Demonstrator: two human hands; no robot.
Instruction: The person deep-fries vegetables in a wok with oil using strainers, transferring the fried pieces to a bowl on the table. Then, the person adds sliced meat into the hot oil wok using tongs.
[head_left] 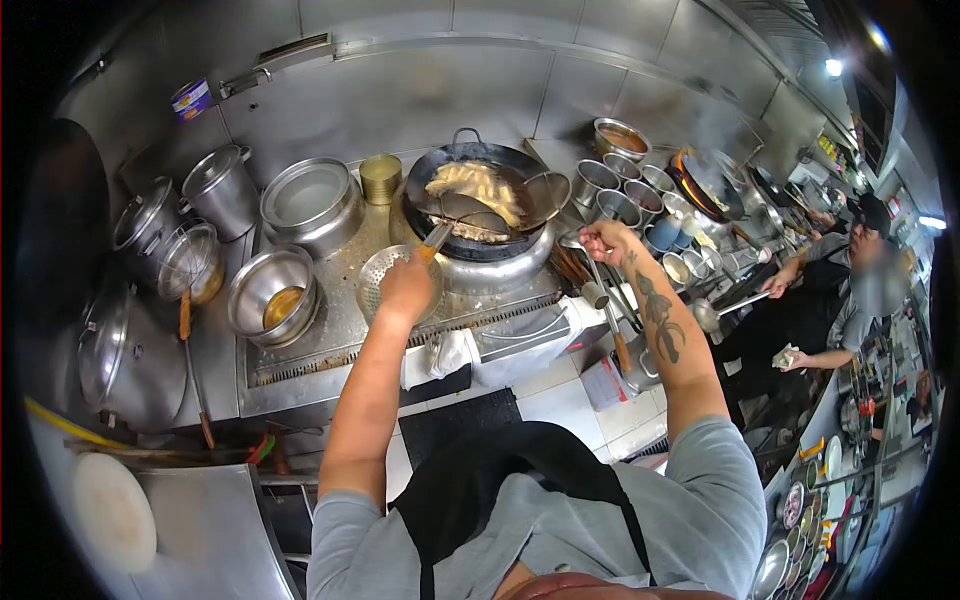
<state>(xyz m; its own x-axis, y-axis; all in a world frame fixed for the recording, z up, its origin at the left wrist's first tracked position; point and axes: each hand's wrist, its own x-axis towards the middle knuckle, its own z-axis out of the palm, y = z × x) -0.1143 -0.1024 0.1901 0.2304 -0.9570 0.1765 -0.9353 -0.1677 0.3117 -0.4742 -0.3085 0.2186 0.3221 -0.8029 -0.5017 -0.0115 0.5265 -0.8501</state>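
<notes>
My left hand (pixel 403 288) is closed around the wooden handle of a skimmer (pixel 470 212), whose dark round head reaches into the wok (pixel 420 180). Golden-brown food (pixel 475 188), perhaps a whole fish, lies in dark oil there. A perforated strainer bowl (pixel 373 280) sits below my left forearm and hand, partly covered. To the right of the wok, my right hand (pixel 607 243) pinches a small metal utensil (pixel 571 240), its full shape unclear. A mesh strainer (pixel 547 197) leans over the wok's right rim, near that hand.
Left of the wok stand a large pot (pixel 310 200), a steel bowl with yellowish liquid (pixel 283 307) and a brass-coloured tin (pixel 380 180). Several metal containers (pixel 597 180) line the right. Flames show by another wok (pixel 705 185). A co-worker (pixel 800 310) holds a ladle (pixel 708 315) at right.
</notes>
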